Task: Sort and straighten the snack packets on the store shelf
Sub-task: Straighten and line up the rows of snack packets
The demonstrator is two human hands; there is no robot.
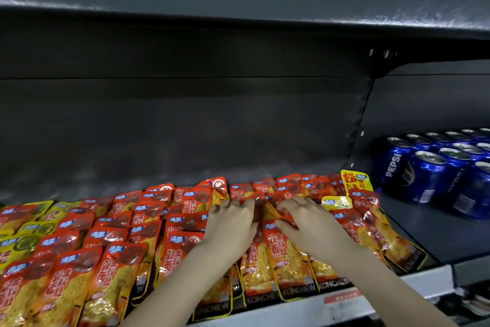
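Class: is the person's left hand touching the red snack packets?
Touching. The head view shows the left hand lying flat on the red snack packets, fingers spread over them, no gap visible.

Shiny red plastic snack packets with crinkly skins, shiny yellow packets, dark matt metal shelf with scuffed paint, glossy blue metal cans with silver tops

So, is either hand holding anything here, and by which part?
The right hand seems to pinch a red packet near its top edge; the left hand rests flat on neighbouring packets, gripping nothing.
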